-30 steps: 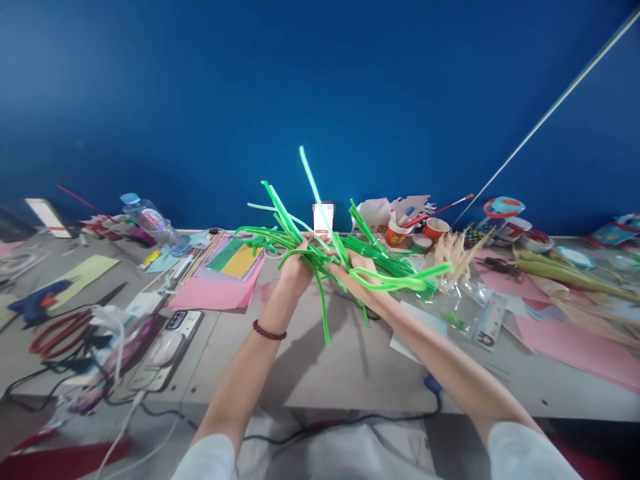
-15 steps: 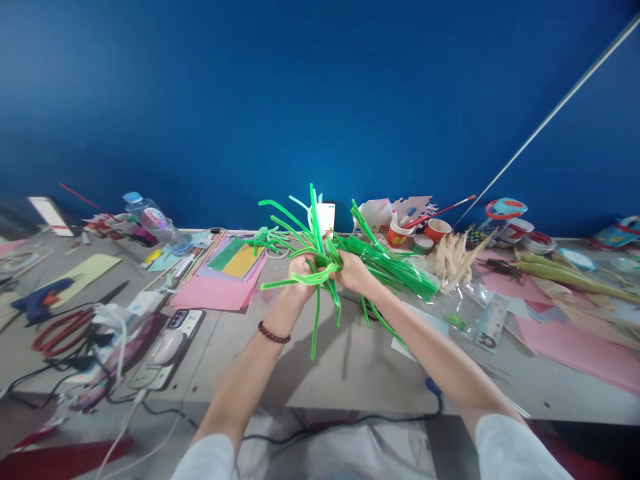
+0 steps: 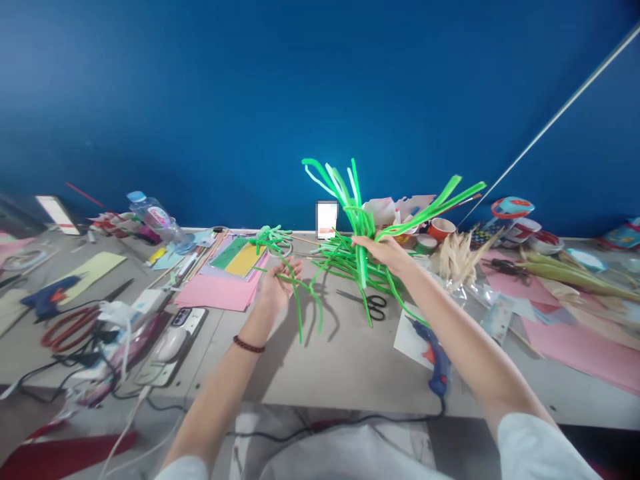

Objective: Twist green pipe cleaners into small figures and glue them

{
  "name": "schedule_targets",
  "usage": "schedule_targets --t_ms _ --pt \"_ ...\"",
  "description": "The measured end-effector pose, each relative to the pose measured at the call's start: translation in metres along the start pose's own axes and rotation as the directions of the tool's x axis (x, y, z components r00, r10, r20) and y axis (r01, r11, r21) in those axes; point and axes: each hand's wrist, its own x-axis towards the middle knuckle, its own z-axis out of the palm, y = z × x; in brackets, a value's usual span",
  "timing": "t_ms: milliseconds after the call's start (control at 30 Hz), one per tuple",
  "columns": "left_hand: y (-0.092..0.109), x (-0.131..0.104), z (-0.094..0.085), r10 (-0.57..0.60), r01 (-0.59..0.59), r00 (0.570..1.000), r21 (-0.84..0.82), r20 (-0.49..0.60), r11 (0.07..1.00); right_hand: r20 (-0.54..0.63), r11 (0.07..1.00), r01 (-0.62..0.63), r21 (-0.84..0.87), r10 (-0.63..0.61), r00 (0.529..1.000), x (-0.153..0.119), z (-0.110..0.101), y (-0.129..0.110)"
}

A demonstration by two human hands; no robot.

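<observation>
R hand (image 3: 387, 253) now has the green bundle (image 3: 361, 223) off to the right, fingers closed round its middle, ends fanned up. L hand (image 3: 276, 283) has come apart from it, fingers part-curled w/ a few loose green stems (image 3: 300, 320) across them; can't tell if gripped. So stems are now split btwn hands, no longer bunched together. More green stems lie on the desk (image 3: 320, 373) behind, w/ black scissors (image 3: 377, 307) & blue glue gun (image 3: 439, 363) now in view nearby.

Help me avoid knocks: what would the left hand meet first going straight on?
Probably thin sticks beyond the green stems at its fingers; depth is unclear, so perhaps the blue wall instead.
</observation>
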Motion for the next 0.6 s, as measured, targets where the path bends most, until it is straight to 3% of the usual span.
schedule_targets --t_ms 67,167,233,300,367,433,500,533,600 --pt "-0.004 0.004 -0.016 -0.023 0.030 0.995 0.068 -0.099 0.997 -0.010 0.999 0.021 0.025 -0.021 1.000 0.004 -0.013 -0.006" --pt "-0.013 0.008 -0.030 -0.029 0.067 0.986 0.227 -0.166 0.972 -0.013 0.999 0.047 0.023 -0.047 0.999 0.006 -0.027 -0.016" --pt "-0.016 0.009 -0.037 0.048 0.016 0.984 0.360 -0.170 0.933 -0.020 0.999 0.042 -0.031 -0.043 0.999 0.004 -0.031 -0.021" --pt "-0.014 0.010 -0.045 0.146 -0.069 0.984 0.529 -0.105 0.846 -0.019 0.992 0.057 -0.110 -0.060 0.998 0.000 -0.032 -0.022" --pt "-0.008 0.008 -0.053 0.259 -0.167 0.966 0.708 -0.023 0.686 -0.004 0.979 0.096 -0.179 -0.098 0.995 -0.003 -0.031 -0.019" --pt "-0.001 0.001 -0.057 0.425 -0.236 0.905 0.851 0.017 0.468 0.028 0.961 0.138 -0.239 -0.135 0.990 -0.006 -0.028 -0.014" --pt "0.005 -0.014 -0.051 0.566 -0.328 0.816 0.901 0.119 0.283 0.078 0.939 0.175 -0.295 -0.158 0.984 -0.009 -0.021 -0.010" --pt "0.006 -0.023 -0.044 0.567 -0.381 0.804 0.887 0.179 0.262 0.121 0.927 0.206 -0.312 -0.176 0.977 -0.010 -0.016 -0.008" --pt "0.004 -0.040 -0.020 0.401 -0.440 0.872 0.807 0.280 0.394 0.258 0.899 0.316 -0.302 -0.242 0.935 -0.012 -0.002 -0.008"
